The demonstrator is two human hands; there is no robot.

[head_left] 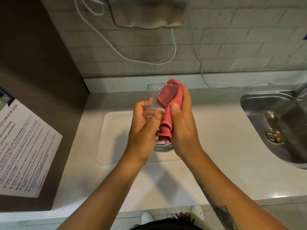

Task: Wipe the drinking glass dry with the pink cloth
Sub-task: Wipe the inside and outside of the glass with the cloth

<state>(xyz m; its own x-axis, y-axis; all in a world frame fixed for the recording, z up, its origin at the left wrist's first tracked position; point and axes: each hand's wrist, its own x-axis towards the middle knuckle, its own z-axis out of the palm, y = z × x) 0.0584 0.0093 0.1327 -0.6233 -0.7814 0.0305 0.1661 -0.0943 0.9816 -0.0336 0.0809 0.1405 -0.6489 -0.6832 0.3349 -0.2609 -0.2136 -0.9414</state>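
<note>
A clear drinking glass (pixel 153 94) is held in the air above the counter, its open rim pointing away from me and its thick base toward me. My left hand (pixel 143 128) grips the glass around its left side. The pink cloth (pixel 167 103) is draped over the rim, partly inside the glass and partly down its right outer wall. My right hand (pixel 181 123) presses the cloth against the glass, thumb on the near face and fingers behind. The lower part of the glass is hidden by both hands.
A white tray (pixel 114 138) lies on the pale counter (pixel 216 163) directly under the hands. A steel sink (pixel 279 123) with a tap sits at the right. A brown cabinet side with a printed notice (pixel 25 146) stands at the left. White cables hang on the tiled wall.
</note>
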